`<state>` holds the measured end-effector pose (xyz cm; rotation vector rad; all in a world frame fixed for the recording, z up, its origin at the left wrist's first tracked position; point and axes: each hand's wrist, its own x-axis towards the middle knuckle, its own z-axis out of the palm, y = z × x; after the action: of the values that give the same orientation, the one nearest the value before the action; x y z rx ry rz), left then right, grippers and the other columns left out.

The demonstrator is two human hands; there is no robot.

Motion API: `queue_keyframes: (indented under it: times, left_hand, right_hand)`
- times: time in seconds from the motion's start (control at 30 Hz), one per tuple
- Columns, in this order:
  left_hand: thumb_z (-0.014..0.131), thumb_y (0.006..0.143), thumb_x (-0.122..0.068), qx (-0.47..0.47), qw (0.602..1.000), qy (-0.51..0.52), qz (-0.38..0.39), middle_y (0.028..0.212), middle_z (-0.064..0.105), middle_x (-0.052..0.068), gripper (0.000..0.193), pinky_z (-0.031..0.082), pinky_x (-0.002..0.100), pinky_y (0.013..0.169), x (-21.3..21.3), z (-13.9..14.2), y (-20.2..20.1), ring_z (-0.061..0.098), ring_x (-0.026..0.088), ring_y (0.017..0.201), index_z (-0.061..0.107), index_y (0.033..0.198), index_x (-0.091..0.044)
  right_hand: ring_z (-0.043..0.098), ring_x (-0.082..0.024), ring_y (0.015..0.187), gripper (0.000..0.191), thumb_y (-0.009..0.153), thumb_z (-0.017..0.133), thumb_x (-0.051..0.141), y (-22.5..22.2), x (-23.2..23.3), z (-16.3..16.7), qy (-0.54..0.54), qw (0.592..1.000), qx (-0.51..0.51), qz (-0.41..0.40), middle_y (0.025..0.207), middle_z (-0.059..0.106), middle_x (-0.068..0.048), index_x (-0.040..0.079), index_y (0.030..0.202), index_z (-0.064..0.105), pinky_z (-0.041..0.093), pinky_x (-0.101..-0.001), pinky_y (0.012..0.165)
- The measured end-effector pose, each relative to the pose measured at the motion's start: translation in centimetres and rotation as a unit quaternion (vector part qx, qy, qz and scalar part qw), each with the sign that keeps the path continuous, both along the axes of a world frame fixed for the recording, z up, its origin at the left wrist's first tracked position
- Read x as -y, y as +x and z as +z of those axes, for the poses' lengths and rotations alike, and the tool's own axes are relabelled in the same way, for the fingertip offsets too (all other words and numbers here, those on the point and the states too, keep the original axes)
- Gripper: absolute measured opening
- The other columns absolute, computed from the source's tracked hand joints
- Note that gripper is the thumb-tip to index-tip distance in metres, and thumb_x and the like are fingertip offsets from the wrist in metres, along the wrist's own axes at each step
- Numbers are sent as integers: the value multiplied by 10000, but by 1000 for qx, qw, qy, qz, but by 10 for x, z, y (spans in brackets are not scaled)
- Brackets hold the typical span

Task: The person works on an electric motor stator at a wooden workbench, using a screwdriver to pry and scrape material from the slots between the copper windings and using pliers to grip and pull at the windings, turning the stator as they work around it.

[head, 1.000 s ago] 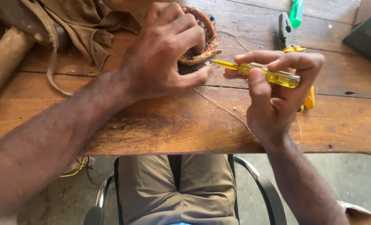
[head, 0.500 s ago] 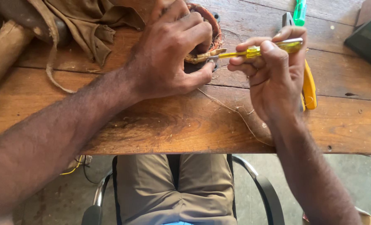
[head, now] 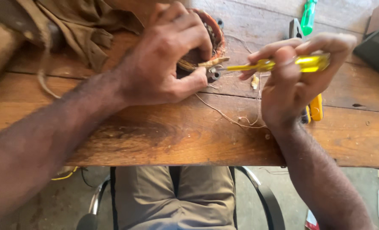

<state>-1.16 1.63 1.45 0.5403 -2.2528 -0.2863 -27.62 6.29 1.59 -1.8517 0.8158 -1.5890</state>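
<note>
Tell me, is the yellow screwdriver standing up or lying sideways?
Sideways. The right hand holds the screwdriver nearly level above the table, its tip pointing left at the round coil under the left hand.

One head camera looks steeply down, very near, on the bench edge and both forearms.

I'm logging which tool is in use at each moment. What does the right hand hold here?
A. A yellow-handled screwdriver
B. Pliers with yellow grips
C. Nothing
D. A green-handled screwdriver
A: the right hand grips a yellow-handled screwdriver, its tip pointed at the round wound coil that the left hand steadies; the green-handled screwdriver lies untouched on the wooden table.
</note>
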Motion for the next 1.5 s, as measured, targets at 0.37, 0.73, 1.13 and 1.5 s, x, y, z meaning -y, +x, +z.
queue_keyframes:
  times: [0.37, 0.73, 1.13, 1.5]
  left_hand:
    - [747, 900, -134, -21, 999, 9, -23, 1077, 592, 97, 199, 370, 470, 1132, -2, 4, 2, 515, 305, 1210, 610, 1012, -45]
    - [756, 901, -151, -15, 1000, -1, -22, 1103, 587, 105, 214, 369, 477, 1135, -2, 5, 3, 509, 317, 1221, 605, 1009, -46]
    - [756, 886, -177, 3, 997, -70, 34, 1071, 607, 86, 219, 344, 498, 1152, -7, -1, -3, 525, 293, 1213, 632, 1030, -67]
    - [761, 917, -131, -38, 993, -84, 75, 998, 631, 72, 140, 406, 504, 1077, -13, -9, -14, 588, 282, 1117, 640, 956, -71]
  right_hand:
    - [759, -256, 831, 190, 1210, 456, 124, -1, -3, -1, -99, 989, -109, 3, 981, 646, -245, 75, 1220, 273, 655, -356, 695]
    - [766, -263, 891, 216, 1230, 459, 74, 4, 4, -6, -98, 987, -128, 12, 998, 631, -228, 85, 1232, 244, 665, -342, 748]
    - [693, -250, 721, 196, 1208, 491, 139, -27, 13, 5, -183, 962, -84, -183, 914, 640, -172, 100, 1348, 360, 596, -362, 646]
    - [473, -147, 542, 196, 1144, 646, 178, -218, 30, -12, 106, 927, 169, -319, 689, 493, -48, 11, 1197, 559, 365, -296, 468]
